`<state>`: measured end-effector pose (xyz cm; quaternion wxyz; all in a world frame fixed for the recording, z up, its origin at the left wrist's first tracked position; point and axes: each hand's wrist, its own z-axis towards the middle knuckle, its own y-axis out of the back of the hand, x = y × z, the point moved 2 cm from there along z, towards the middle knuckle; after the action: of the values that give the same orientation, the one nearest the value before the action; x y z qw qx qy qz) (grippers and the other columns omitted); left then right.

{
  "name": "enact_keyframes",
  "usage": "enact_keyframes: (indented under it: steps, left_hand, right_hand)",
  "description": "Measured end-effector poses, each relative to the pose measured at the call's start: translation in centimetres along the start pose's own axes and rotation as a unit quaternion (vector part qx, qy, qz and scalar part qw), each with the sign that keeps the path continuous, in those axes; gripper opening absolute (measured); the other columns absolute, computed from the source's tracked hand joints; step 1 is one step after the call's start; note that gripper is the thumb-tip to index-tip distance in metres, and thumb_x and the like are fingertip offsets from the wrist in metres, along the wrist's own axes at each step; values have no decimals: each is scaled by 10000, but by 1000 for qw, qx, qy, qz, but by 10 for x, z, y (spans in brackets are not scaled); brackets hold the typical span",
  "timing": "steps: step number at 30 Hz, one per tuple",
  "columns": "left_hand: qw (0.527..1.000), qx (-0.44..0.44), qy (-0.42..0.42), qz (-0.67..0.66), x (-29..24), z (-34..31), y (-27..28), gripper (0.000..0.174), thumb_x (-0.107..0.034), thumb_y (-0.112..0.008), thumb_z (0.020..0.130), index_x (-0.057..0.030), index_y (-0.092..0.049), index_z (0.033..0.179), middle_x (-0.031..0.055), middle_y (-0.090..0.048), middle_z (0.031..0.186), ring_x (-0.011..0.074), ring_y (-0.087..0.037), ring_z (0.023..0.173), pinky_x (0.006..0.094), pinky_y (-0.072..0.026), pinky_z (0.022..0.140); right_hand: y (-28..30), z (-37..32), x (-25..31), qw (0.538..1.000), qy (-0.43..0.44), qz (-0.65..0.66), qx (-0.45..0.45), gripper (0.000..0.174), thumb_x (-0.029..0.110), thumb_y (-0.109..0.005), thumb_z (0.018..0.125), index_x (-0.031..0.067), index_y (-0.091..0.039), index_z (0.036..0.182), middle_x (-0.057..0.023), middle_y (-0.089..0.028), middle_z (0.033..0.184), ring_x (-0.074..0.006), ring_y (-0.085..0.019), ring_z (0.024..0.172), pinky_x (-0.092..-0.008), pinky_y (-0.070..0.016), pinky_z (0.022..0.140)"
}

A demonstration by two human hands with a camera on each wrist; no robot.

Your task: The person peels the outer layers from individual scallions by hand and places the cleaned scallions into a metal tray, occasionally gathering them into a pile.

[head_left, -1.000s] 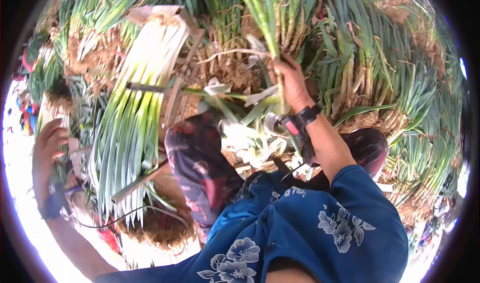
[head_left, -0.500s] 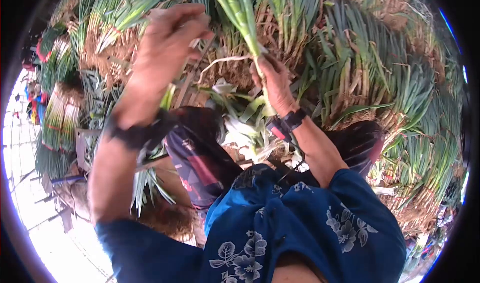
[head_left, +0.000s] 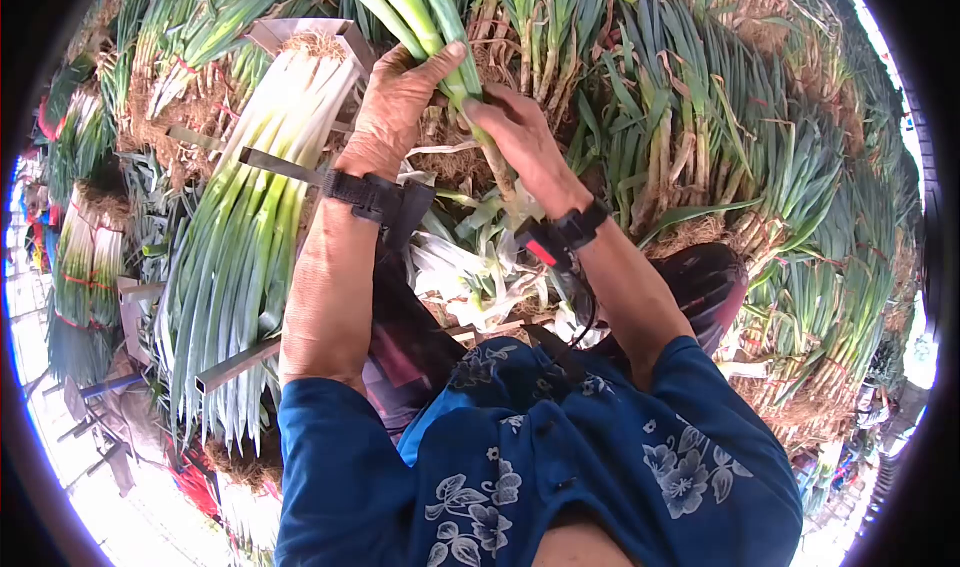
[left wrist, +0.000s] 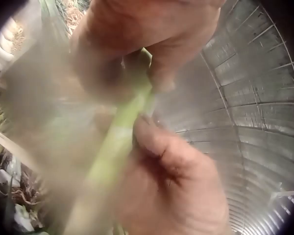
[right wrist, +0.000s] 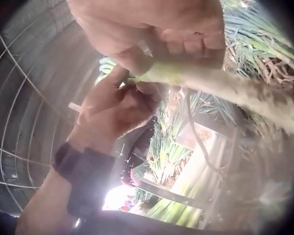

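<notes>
Both hands are on one long leek point(head_left: 418, 19), which slants with its green leaves up and its pale, soil-stained root end down. My left hand point(head_left: 400, 97) grips the leek just below where the leaves fan out, thumb laid across it. Right below, my right hand point(head_left: 522, 147) pinches the stalk with thumb and fingers. In the right wrist view the soiled stalk point(right wrist: 225, 88) runs out past the right hand, and a thin loose strip point(right wrist: 198, 134) dangles from it. The left wrist view shows the thumb and fingers of both hands close together on the green part.
Peeled white leeks point(head_left: 265, 147) lie in a metal rack point(head_left: 350, 42) at the left. Unpeeled leek bundles point(head_left: 690, 127) with soil-caked roots stand at the back and right. Pale peelings point(head_left: 470, 277) pile between the person's knees. A tied bundle point(head_left: 90, 257) stands far left.
My left hand has swung from the far left, over the rack, to the leek and taken hold of it. The right hand has kept the leek and shifted left with it.
</notes>
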<state>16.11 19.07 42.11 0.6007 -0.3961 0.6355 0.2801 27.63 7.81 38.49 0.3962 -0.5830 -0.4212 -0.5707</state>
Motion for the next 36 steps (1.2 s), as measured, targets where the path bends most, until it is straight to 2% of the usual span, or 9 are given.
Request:
enact_keyframes:
  steps: [3, 8, 14, 17, 20, 23, 27, 33, 36]
  left_hand:
    - [999, -9, -33, -14, 12, 2, 1, 341, -230, -783, 815, -31, -664, 1064, 25, -681, 879, 95, -606, 734, 244, -480, 632]
    - [997, 16, -56, -54, 24, 7, 8, 293, -181, -770, 829, -7, -674, 1045, 41, -690, 895, 102, -611, 773, 266, -500, 707]
    - [995, 40, -93, 13, 27, 4, 18, 291, -186, -764, 834, -4, -677, 1044, 46, -698, 889, 102, -617, 780, 275, -509, 704]
    - [994, 53, -92, 23, 21, -3, 22, 280, -200, -754, 844, -29, -683, 1053, 30, -696, 895, 97, -606, 799, 275, -494, 735]
    - [994, 81, -66, -6, 16, -6, 33, 310, -233, -737, 862, -51, -675, 1105, 7, -683, 951, 101, -591, 888, 281, -470, 824]
    - [995, 87, -50, -15, 17, -7, 39, 335, -234, -734, 864, -48, -660, 1133, 14, -679, 980, 107, -587, 928, 280, -467, 840]
    - [991, 98, -74, -61, 13, -7, 46, 392, -202, -722, 869, -37, -621, 1210, 34, -677, 1075, 123, -588, 963, 282, -450, 891]
    - [982, 59, -129, -127, 2, -14, 64, 359, -199, -712, 874, -47, -626, 1188, 46, -674, 1109, 119, -579, 992, 297, -448, 914]
    - [988, 16, -125, -88, 10, -13, 86, 350, -213, -705, 881, -56, -626, 1184, 49, -675, 1105, 128, -595, 981, 300, -460, 905]
  right_hand:
    - [3, 12, -4, 997, 16, -61, 35, 330, 285, -612, 888, -16, -635, 1021, -7, -593, 866, -81, -493, 810, -235, -397, 731]
    - [1, 27, -15, 995, -31, -68, 65, 251, 227, -604, 831, -17, -658, 855, 13, -567, 708, -75, -498, 690, -270, -424, 645]
    - [-17, 39, -23, 979, -74, -182, 58, 254, 181, -572, 840, -4, -688, 969, -7, -636, 806, -84, -556, 752, -260, -441, 719]
    - [-22, 34, -29, 989, -113, -86, 30, 251, 146, -573, 843, 6, -682, 1020, -33, -670, 890, -120, -610, 815, -294, -469, 770]
    - [-22, 24, -27, 970, -131, 188, 78, 254, 138, -590, 871, 16, -656, 1083, -50, -680, 973, -161, -639, 871, -325, -483, 809]
    - [-25, 17, -15, 963, -155, 197, 95, 265, 152, -599, 902, 25, -629, 1133, -53, -678, 1011, -180, -644, 890, -329, -485, 821]
    - [-32, 17, -24, 963, -143, 229, 21, 256, 167, -601, 908, 23, -624, 1118, -57, -678, 985, -171, -640, 863, -319, -484, 818]
    - [-34, 4, -69, 968, -208, 130, -52, 240, 173, -634, 872, 26, -666, 1058, -41, -659, 915, -151, -605, 838, -321, -462, 769]
    - [-27, -23, -116, 975, -196, -24, -100, 287, 203, -608, 835, -19, -683, 1000, -129, -694, 912, -280, -651, 791, -379, -489, 730]
